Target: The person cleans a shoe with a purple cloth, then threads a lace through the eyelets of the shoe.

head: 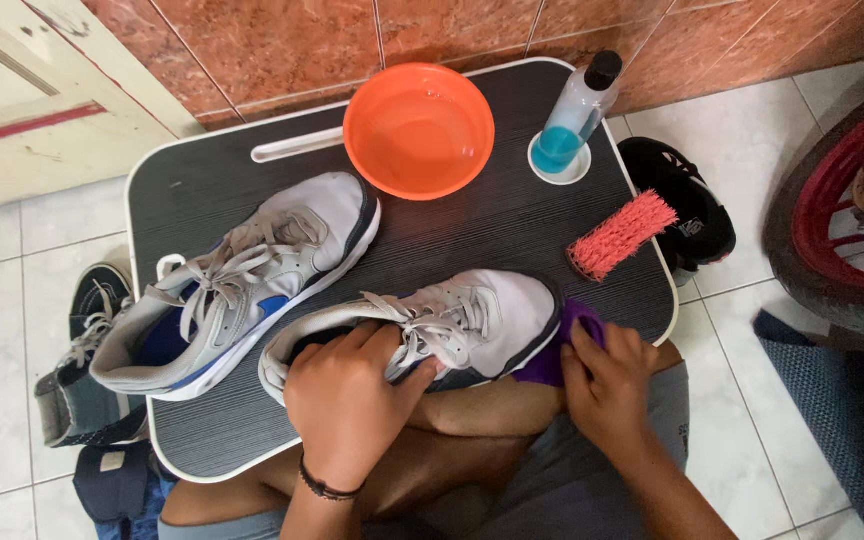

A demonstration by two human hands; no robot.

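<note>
Your left hand (347, 395) is clamped on the grey mesh sneaker (422, 330), right hand (607, 385) pinching a purple cloth (564, 345) at its toe, clear bottle (577, 110) of blue liquid upright behind

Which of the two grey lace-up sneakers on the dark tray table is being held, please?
The nearer grey sneaker, toe pointing right: the left hand grips its collar and the right hand presses a purple cloth at its toe. The other grey sneaker lies untouched.

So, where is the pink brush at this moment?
In the head view, the pink brush lies at the right edge of the dark lap tray, below the bottle of blue liquid, above the right hand.
</note>
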